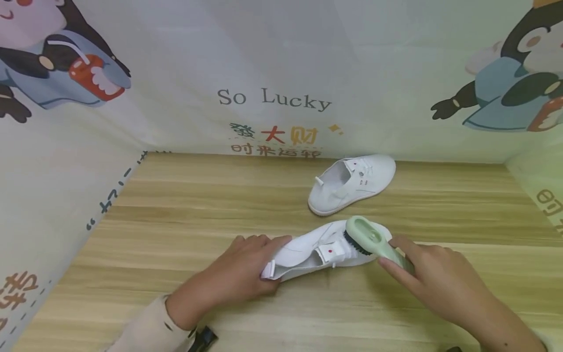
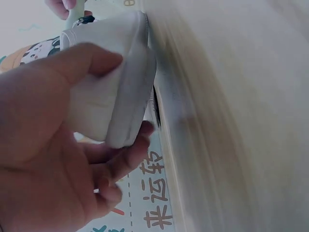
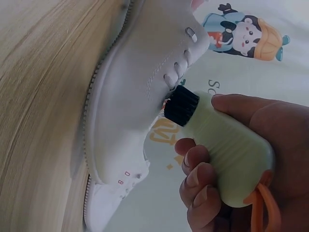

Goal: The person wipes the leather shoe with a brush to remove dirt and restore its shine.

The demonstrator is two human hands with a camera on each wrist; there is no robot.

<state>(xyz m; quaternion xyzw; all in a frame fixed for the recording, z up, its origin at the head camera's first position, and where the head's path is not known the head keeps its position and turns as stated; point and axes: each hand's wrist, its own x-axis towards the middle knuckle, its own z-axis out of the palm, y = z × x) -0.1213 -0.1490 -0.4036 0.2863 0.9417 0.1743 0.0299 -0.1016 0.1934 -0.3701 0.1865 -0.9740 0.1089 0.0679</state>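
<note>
A white lace-up shoe point(image 1: 299, 249) is tilted on the wooden table, its toe toward the right. My left hand point(image 1: 239, 266) grips it by the heel; in the left wrist view the thumb presses the shoe's side point(image 2: 96, 104) and the fingers are under the sole edge. My right hand point(image 1: 433, 274) holds a pale green scrub brush point(image 1: 367, 234) by its handle. The brush's black bristles point(image 3: 181, 105) touch the shoe near the laces, as the right wrist view shows. An orange loop point(image 3: 263, 208) hangs from the handle end.
A second white shoe point(image 1: 352, 183) stands behind the first, close to the back wall. Printed sheets point(image 1: 281, 58) with cartoon figures and lettering rise behind and at both sides of the wood-grain table point(image 1: 176, 205).
</note>
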